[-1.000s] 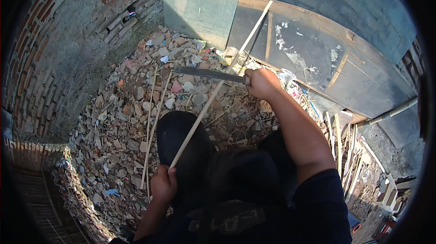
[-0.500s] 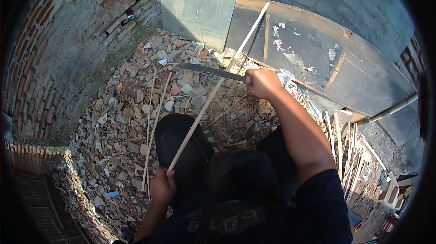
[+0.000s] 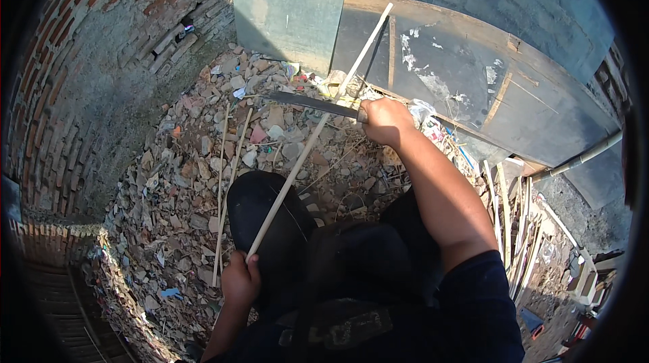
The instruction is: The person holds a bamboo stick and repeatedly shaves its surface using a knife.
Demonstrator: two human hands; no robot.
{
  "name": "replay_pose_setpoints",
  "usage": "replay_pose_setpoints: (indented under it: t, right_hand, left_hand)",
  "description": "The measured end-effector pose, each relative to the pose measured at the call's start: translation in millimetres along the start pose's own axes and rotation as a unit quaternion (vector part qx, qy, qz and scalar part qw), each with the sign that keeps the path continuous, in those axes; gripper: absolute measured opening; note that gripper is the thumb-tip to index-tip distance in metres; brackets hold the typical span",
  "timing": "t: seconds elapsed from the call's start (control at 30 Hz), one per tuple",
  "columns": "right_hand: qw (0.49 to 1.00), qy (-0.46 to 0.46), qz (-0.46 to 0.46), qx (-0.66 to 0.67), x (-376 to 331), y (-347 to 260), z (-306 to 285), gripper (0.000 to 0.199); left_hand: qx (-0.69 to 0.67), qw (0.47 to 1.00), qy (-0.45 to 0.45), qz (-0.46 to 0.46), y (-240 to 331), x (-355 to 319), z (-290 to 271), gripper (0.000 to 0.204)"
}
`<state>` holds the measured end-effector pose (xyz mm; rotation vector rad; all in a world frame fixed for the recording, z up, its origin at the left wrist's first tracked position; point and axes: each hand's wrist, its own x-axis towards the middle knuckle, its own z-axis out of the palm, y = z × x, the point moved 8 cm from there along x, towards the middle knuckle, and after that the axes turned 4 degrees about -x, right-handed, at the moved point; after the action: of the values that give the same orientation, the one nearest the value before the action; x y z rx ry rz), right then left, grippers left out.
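Note:
My left hand (image 3: 240,280) grips the near end of a long pale bamboo strip (image 3: 305,147). The strip slants up and away to the right, its far tip resting against a dark board (image 3: 446,86). My right hand (image 3: 384,121) holds the handle of a long dark blade (image 3: 311,103). The blade lies flat and points left, crossing the strip about two thirds of the way up it. My dark-trousered knee (image 3: 260,218) sits below the strip.
Broken brick and tile rubble (image 3: 182,180) covers the ground ahead. A curved brick wall (image 3: 74,92) rises on the left, a grey-green panel (image 3: 291,1) stands behind. Several cut bamboo strips (image 3: 517,228) lie at the right; two thin ones (image 3: 226,187) lie on the rubble.
My right hand and the blade have shifted slightly up along the strip. My left hand stays on the strip's near end.

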<state>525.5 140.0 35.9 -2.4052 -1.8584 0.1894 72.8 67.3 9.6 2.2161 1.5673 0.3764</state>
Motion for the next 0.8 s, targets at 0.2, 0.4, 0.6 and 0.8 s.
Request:
replay_pose_setpoints:
  t: [0.2, 0.4, 0.6, 0.8]
  right_hand:
    - [0.993, 0.021, -0.116, 0.007, -14, -40, -9, 0.027]
    - [0.974, 0.104, 0.154, 0.129, 0, 86, -9, 0.032]
    - [0.997, 0.028, 0.008, 0.072, -13, 14, -25, 0.030]
    - [0.996, -0.024, -0.074, 0.041, -18, -30, -15, 0.035]
  left_hand:
    - [-0.020, 0.999, 0.015, 0.022, -9, -4, 5, 0.025]
    - [-0.075, 0.996, 0.040, 0.028, -17, -10, 3, 0.024]
    - [-0.072, 0.997, 0.008, 0.009, -5, 5, -5, 0.024]
    - [-0.042, 0.999, -0.001, 0.014, -6, 8, -17, 0.025]
